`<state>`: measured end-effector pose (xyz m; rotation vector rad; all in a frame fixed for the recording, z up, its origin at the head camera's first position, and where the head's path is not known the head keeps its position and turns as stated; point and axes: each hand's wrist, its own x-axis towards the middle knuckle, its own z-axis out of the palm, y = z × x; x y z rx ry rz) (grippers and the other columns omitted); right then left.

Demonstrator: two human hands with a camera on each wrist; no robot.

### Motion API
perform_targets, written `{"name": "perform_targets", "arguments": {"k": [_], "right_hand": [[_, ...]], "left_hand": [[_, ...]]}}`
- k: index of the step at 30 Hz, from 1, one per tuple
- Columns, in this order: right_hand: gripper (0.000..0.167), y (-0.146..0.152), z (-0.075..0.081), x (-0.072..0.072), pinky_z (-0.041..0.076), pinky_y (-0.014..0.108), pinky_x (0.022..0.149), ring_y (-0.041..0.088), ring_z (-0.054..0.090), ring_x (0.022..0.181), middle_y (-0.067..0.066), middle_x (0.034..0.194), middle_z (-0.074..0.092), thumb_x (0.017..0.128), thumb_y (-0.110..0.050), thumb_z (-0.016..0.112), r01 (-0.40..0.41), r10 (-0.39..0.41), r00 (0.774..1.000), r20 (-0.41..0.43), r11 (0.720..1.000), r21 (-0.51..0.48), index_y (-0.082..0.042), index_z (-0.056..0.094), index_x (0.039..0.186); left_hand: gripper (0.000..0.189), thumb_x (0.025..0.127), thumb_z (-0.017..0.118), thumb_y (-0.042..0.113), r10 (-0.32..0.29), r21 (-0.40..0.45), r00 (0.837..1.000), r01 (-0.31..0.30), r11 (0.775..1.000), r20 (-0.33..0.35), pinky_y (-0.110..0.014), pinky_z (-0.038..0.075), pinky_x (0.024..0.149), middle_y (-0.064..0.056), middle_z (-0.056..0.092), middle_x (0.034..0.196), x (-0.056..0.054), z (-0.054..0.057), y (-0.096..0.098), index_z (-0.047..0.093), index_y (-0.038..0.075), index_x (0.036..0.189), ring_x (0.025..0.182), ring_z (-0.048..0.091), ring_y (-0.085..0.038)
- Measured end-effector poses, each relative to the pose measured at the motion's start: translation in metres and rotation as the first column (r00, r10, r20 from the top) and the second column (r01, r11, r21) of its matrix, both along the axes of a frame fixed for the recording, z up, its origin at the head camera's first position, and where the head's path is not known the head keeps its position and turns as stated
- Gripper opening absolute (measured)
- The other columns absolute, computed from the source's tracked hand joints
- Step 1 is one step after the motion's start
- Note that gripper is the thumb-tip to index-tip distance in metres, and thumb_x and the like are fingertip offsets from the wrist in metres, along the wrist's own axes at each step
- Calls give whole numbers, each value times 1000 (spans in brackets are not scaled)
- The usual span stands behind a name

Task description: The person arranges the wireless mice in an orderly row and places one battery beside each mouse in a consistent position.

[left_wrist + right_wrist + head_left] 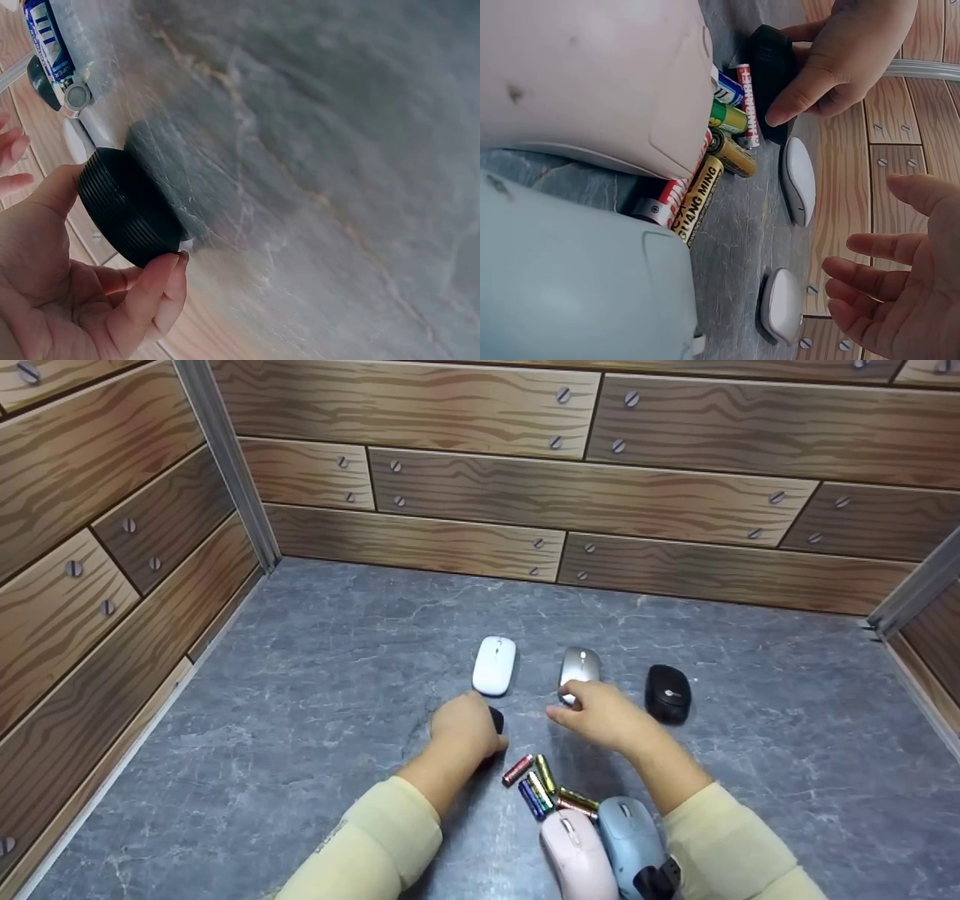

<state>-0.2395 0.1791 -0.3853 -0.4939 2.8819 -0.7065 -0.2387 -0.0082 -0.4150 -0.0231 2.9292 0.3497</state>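
Observation:
My left hand (466, 725) grips a black mouse (127, 202) by its sides, thumb on one side and fingertips on the other. Ribbing runs along the mouse's edge in the left wrist view; the hand covers most of it in the head view. My right hand (606, 717) holds nothing, its fingers spread and relaxed in the right wrist view. It overlaps the near end of a silver mouse (581, 661) in the head view. Just beyond the left hand lies a white mouse (494, 666). Between the forearms is a loose group of batteries (538, 795) in several colours.
Close in front, a pink mouse (579, 855) and a light blue mouse (630, 840) lie side by side by the right sleeve. Another black mouse (667, 694) lies right of the right hand. Wood-patterned walls (450, 480) border the grey marbled surface (300, 720).

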Motion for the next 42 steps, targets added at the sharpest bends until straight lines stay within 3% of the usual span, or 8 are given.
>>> {"name": "perform_targets", "arguments": {"k": [6, 18, 24, 32, 42], "right_hand": [[41, -6, -6, 2, 48, 41, 70, 22, 58, 76, 8, 83, 62, 87, -34, 59, 1, -2, 999, 34, 1000, 24, -2, 58, 113], [41, -4, -8, 9, 47, 38, 68, 18, 56, 73, 5, 81, 61, 86, -30, 60, -13, 12, 998, 55, 1000, 18, -1, 58, 114], [39, 3, -2, 13, 46, 35, 64, 16, 54, 67, 2, 75, 58, 86, -32, 60, -33, 33, 999, 33, 999, -4, -2, 59, 111], [40, 8, 4, 24, 45, 33, 62, 13, 52, 65, -1, 73, 56, 87, -32, 59, -76, 76, 997, 19, 997, 3, -2, 58, 113], [41, 18, 11, 34, 44, 31, 61, 13, 50, 66, 0, 74, 55, 87, -33, 59, -91, 91, 996, 11, 996, -17, -1, 58, 112]], "left_hand": [[77, 67, 72, 52, -12, -27, 1000, 12, 1000, 6, -40, 50, 78, -12, 62, 105, 1, 0, 1, 51, 0, 119, 95, 60, -27], [72, 70, 70, 51, -48, 15, 999, 48, 999, -17, -40, 50, 79, -13, 62, 104, 5, 10, -4, 53, 0, 118, 94, 60, -27], [80, 72, 69, 51, -81, 11, 997, 81, 997, -22, -40, 50, 80, -16, 61, 109, 12, 21, -1, 46, 0, 129, 97, 59, -29], [71, 71, 70, 49, -162, 4, 984, 163, 987, -78, -39, 52, 73, -15, 64, 98, 32, 26, 12, 54, -1, 119, 89, 62, -29], [64, 71, 68, 52, -324, -64, 941, 319, 946, -96, -37, 52, 68, -10, 65, 90, 68, 28, 37, 58, 4, 113, 82, 62, -25]]}}
